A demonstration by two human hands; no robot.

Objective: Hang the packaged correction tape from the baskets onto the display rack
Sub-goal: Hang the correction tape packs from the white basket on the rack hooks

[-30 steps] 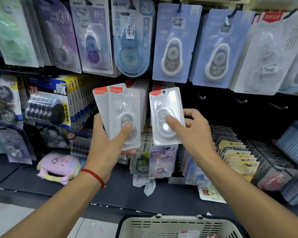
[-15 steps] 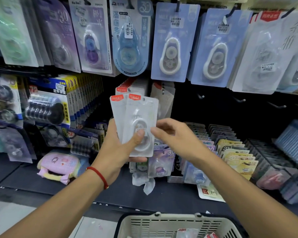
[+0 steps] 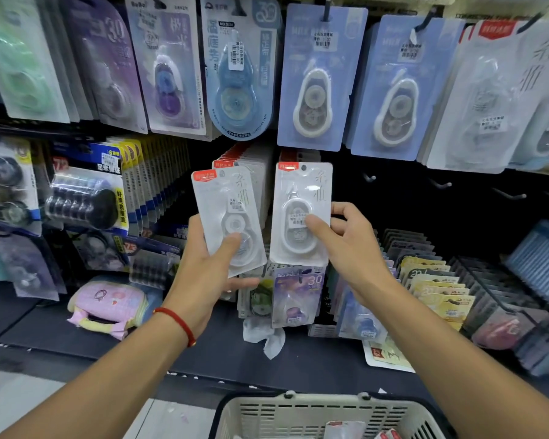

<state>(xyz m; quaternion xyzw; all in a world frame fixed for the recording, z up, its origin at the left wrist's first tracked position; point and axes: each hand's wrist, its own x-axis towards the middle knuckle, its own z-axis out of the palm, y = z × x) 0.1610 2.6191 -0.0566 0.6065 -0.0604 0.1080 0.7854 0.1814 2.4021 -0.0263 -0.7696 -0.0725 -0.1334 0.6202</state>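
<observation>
Left hand (image 3: 203,267) and right hand (image 3: 346,245) each grasp a glossy, flat, rectangular correction-tape blister pack (image 3: 227,217), (image 3: 300,213) before the display rack (image 3: 441,198).

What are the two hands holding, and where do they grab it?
Each holds a correction tape pack by its lower part: the left hand grips one pack, the right hand pinches another, thumbs on the fronts.

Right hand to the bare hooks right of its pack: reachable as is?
Probably yes. The right hand holds its pack just left of the bare hooks, at about their height, and nothing hangs between them.
</observation>
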